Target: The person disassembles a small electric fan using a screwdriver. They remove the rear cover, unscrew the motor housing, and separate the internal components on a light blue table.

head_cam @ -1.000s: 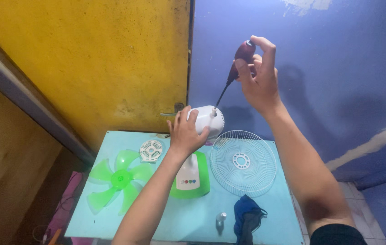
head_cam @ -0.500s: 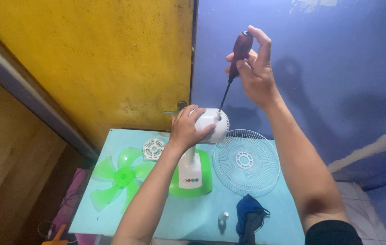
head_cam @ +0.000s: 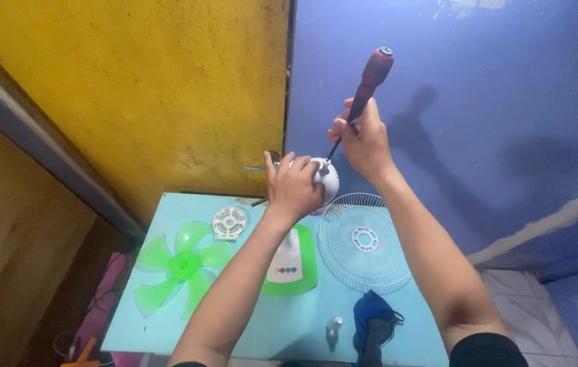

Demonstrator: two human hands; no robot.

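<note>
White fan motor housing (head_cam: 323, 178) w/ screwdriver (head_cam: 365, 92) at it.
L hand (head_cam: 293, 187) grip clamped on housing; R hand (head_cam: 363, 139) grip clenched round screwdriver, over worktop (head_cam: 166, 326).

My left hand (head_cam: 293, 188) grips the white fan motor housing (head_cam: 326, 178); my right hand (head_cam: 363, 139) holds a red-handled screwdriver (head_cam: 365, 92) against it, above the worktop (head_cam: 166, 326).

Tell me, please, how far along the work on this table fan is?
Done: the green blade, wire grille and a small round cover lie off on the table. In hand: left hand steadies the white motor housing; right hand works a screwdriver into it. Left: housing remains on its stand.
</note>
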